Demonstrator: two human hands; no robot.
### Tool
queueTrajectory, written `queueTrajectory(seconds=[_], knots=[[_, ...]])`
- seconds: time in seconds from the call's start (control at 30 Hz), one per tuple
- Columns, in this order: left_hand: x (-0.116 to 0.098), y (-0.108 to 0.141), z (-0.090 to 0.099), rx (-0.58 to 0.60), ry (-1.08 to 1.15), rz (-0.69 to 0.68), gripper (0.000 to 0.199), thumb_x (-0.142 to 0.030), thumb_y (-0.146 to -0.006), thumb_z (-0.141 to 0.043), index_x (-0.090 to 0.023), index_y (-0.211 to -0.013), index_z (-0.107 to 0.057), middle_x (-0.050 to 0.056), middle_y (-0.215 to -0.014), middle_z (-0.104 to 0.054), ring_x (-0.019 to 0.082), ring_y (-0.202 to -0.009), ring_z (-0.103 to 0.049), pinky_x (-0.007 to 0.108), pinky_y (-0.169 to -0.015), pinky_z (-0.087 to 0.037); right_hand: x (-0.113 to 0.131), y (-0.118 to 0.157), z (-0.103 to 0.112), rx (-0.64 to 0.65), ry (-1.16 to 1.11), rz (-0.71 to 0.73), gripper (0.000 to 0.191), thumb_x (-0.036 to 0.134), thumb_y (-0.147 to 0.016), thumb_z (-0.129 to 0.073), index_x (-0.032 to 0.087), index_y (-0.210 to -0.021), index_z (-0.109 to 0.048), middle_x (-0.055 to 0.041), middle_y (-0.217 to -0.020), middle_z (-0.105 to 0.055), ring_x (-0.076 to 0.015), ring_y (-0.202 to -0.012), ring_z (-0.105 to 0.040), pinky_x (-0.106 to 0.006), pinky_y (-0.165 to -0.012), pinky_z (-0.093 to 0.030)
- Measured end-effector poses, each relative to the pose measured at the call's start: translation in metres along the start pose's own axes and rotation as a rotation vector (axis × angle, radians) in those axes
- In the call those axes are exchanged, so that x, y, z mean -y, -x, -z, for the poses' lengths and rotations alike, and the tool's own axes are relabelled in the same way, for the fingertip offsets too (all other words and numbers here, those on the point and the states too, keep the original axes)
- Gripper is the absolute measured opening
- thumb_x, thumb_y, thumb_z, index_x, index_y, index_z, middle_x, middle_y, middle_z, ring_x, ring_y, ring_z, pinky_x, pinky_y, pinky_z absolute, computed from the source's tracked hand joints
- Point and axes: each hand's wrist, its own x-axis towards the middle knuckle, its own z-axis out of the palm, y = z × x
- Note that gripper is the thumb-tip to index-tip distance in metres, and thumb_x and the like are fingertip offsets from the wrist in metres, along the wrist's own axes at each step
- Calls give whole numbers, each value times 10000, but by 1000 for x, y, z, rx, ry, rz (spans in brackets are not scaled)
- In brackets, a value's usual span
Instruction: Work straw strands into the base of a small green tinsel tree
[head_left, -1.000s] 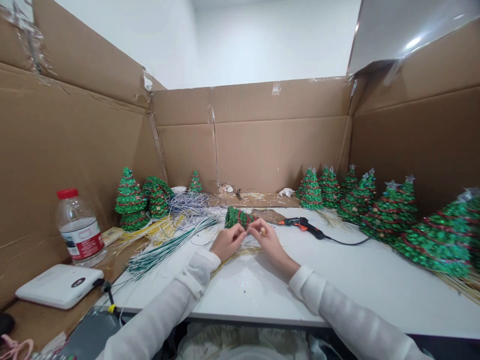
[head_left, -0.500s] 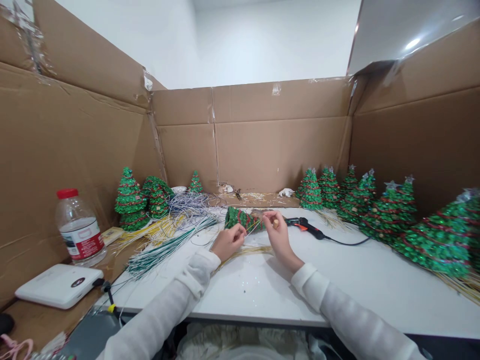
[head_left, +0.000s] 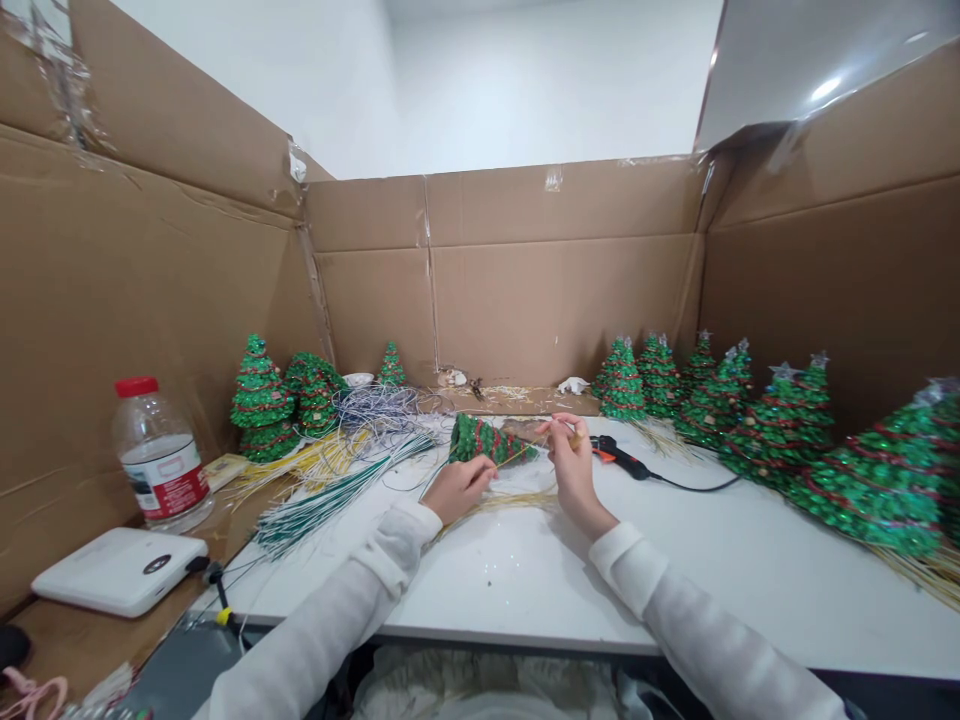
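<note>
1. The green tree [head_left: 480, 438], wound with red, lies on its side on the white desk [head_left: 525, 590], wide end to the left.
2. The left hand [head_left: 459, 488] is just on the near side of the tree, thumb and fingers pinched on a thin yellow strand [head_left: 516, 458]; whether it touches the tree is unclear.
3. The right hand [head_left: 572, 462], beyond the tree's narrow end, pinches the strand's other end; a small tan piece shows at its fingers.
4. Right of the tree lies a black-and-orange glue gun [head_left: 628, 462]; farther right stand decorated trees [head_left: 780, 420].
5. Left of the tree spread green strands [head_left: 337, 505], with tangled purple strands [head_left: 379, 408] behind them.
6. Well left of the tree stands a red-capped bottle [head_left: 161, 475].
</note>
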Motion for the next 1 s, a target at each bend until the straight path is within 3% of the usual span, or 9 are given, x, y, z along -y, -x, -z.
queueTrajectory(seconds=[0.37,0.63,1.0], knots=[[-2,0,1,74,-57,-15,302,-344,-877,-346,-211,-846,-615,-25,-650,-612,107,-593,-521,199,-582,-336,12,1,-2,-42,-55,-40,206,362,-763,-477,231,-916,-434,47,-639,-545,-118,-534,-441,-240,-522,-312],[1,0,-2,138,-74,-39,302,-338,-873,-349,-214,-858,-624,-4,-759,-665,124,-685,-567,205,-622,-353,14,4,-2,-5,-13,-35,183,343,-751,-480,225,-887,-446,46,-603,-538,-120,-526,-447,-242,-515,-313],[1,0,-2,149,-90,-42,317,-352,-868,-349,-217,-854,-636,-11,-721,-654,115,-646,-545,197,-613,-348,12,5,-3,61,-24,-44,169,334,-751,-491,222,-870,-450,47,-582,-538,-114,-510,-426,-237,-491,-300]])
